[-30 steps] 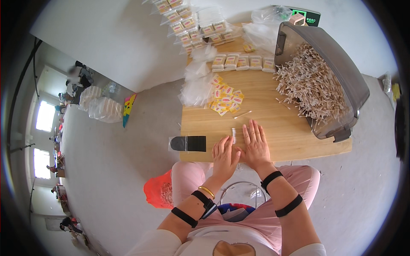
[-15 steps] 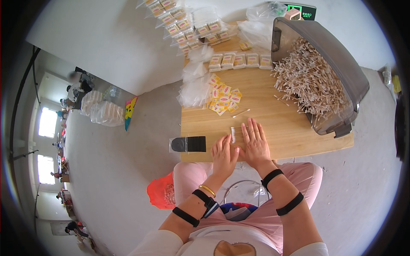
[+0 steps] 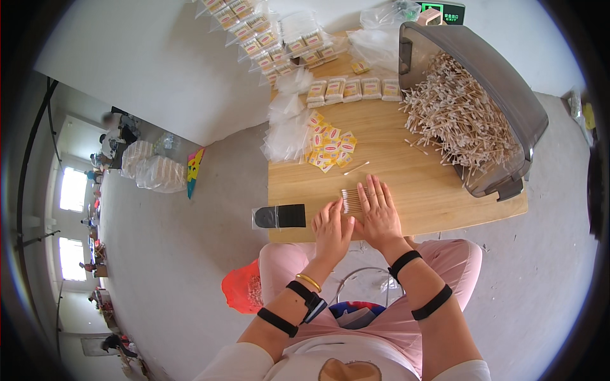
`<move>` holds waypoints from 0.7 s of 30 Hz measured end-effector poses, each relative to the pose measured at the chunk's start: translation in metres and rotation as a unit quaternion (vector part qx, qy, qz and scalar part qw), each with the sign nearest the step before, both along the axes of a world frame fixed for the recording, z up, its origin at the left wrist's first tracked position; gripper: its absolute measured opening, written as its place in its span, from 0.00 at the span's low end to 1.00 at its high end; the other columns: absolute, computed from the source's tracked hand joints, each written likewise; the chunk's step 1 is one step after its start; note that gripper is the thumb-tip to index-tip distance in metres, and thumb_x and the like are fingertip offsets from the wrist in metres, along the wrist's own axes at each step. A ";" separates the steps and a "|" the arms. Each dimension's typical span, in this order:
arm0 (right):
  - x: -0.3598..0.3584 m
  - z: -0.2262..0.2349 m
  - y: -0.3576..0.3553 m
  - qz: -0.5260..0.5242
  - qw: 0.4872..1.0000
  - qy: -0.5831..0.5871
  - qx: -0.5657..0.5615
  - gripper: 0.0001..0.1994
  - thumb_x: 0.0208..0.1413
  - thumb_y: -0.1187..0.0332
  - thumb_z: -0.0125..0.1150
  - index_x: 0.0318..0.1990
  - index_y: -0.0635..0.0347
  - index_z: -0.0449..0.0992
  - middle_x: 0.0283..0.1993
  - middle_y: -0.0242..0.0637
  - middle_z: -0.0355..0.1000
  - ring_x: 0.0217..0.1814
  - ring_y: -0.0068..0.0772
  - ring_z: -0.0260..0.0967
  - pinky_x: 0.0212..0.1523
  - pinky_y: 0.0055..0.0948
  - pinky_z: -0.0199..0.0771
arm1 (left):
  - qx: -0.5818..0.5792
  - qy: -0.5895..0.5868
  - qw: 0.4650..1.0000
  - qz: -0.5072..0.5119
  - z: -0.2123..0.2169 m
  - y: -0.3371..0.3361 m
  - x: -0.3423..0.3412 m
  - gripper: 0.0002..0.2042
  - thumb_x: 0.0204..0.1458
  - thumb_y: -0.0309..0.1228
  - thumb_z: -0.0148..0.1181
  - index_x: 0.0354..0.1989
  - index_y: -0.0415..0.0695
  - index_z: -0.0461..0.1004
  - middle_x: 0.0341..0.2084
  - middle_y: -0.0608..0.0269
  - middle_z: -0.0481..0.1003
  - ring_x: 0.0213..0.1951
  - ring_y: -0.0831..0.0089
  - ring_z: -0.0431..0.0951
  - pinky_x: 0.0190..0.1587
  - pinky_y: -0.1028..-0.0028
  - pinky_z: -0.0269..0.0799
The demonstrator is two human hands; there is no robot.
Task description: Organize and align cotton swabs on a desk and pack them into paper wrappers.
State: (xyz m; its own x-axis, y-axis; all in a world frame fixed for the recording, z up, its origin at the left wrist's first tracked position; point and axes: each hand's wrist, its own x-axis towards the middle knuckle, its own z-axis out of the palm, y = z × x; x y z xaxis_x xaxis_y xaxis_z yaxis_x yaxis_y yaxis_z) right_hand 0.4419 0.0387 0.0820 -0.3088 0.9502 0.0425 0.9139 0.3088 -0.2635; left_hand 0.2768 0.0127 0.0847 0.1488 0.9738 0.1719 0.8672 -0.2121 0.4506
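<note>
And here at the desk (image 3: 419, 213), the right hand (image 3: 379, 219) lies flat, fingers straight and gripping nothing, spread across a neat row of cotton swabs (image 3: 351, 200) and hiding its right part. The left hand (image 3: 329, 228) is loosely bent, unclenched, at the row's near left corner; whether its fingertips touch a swab, I can't tell.

Just ahead of the hands there's a loose swab (image 3: 356, 168) lying aslant, and past it a scatter of yellow cards (image 3: 332, 147), with clear bags (image 3: 286, 141) heaped to their left. Left of the left hand, a black pad (image 3: 291, 216) sticks out over the desk edge.

Ahead and right of the right hand, a big grey bin (image 3: 508, 82) lies tipped, its swab heap (image 3: 460, 114) spilling out and crowding that side. Farthest ahead, a row of filled packs (image 3: 352, 90) stretches across, bagged packs (image 3: 254, 32) stacked beyond on the left.
</note>
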 end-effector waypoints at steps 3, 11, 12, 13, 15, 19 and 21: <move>0.001 0.001 0.000 -0.001 1.000 0.010 0.003 0.43 0.67 0.41 0.43 0.78 0.66 0.47 0.83 0.55 0.37 0.87 0.49 0.28 0.84 0.46 0.27 | -0.005 0.016 1.000 0.009 0.001 0.004 0.001 0.29 0.65 0.45 0.54 0.71 0.46 0.64 0.61 0.53 0.66 0.61 0.50 0.64 0.65 0.51 0.54; 0.000 0.000 0.000 -0.002 1.000 -0.003 0.003 0.43 0.67 0.40 0.42 0.78 0.64 0.47 0.83 0.54 0.38 0.86 0.48 0.29 0.83 0.46 0.27 | 0.012 0.040 0.999 -0.005 0.003 0.002 0.000 0.28 0.65 0.46 0.53 0.71 0.47 0.65 0.60 0.53 0.67 0.59 0.51 0.65 0.64 0.51 0.54; 0.000 -0.001 0.000 -0.003 1.000 -0.001 0.006 0.43 0.67 0.40 0.43 0.78 0.64 0.47 0.83 0.54 0.38 0.87 0.48 0.29 0.83 0.46 0.27 | 0.017 0.047 0.999 0.000 0.003 0.003 0.001 0.28 0.65 0.46 0.53 0.71 0.47 0.65 0.59 0.53 0.67 0.59 0.52 0.65 0.64 0.51 0.54; 0.000 -0.001 0.000 -0.004 1.000 0.001 0.009 0.43 0.67 0.40 0.43 0.78 0.64 0.48 0.83 0.54 0.38 0.87 0.48 0.29 0.83 0.46 0.27 | 0.017 0.047 0.999 0.000 0.003 0.004 0.001 0.28 0.65 0.46 0.53 0.71 0.47 0.65 0.59 0.53 0.67 0.59 0.52 0.65 0.64 0.51 0.54; 0.000 -0.002 0.000 -0.004 1.000 -0.003 0.008 0.43 0.67 0.40 0.43 0.78 0.64 0.48 0.83 0.54 0.38 0.87 0.48 0.29 0.83 0.46 0.27 | 0.007 0.040 0.999 0.016 0.003 0.010 0.003 0.29 0.65 0.47 0.53 0.71 0.47 0.64 0.58 0.53 0.68 0.58 0.52 0.66 0.64 0.51 0.55; 0.000 0.001 0.000 -0.003 1.000 -0.007 0.007 0.42 0.67 0.41 0.43 0.78 0.64 0.49 0.83 0.54 0.38 0.86 0.48 0.29 0.83 0.46 0.27 | 0.008 0.057 0.998 0.006 0.002 0.016 0.003 0.28 0.66 0.47 0.52 0.71 0.48 0.64 0.56 0.52 0.69 0.58 0.52 0.67 0.63 0.51 0.55; 0.000 0.001 0.000 -0.003 1.000 -0.007 0.007 0.42 0.67 0.42 0.43 0.78 0.64 0.49 0.83 0.54 0.39 0.86 0.48 0.29 0.83 0.46 0.27 | 0.022 0.034 0.999 0.029 0.001 0.017 0.005 0.27 0.66 0.47 0.52 0.70 0.48 0.66 0.55 0.52 0.70 0.57 0.52 0.67 0.62 0.51 0.56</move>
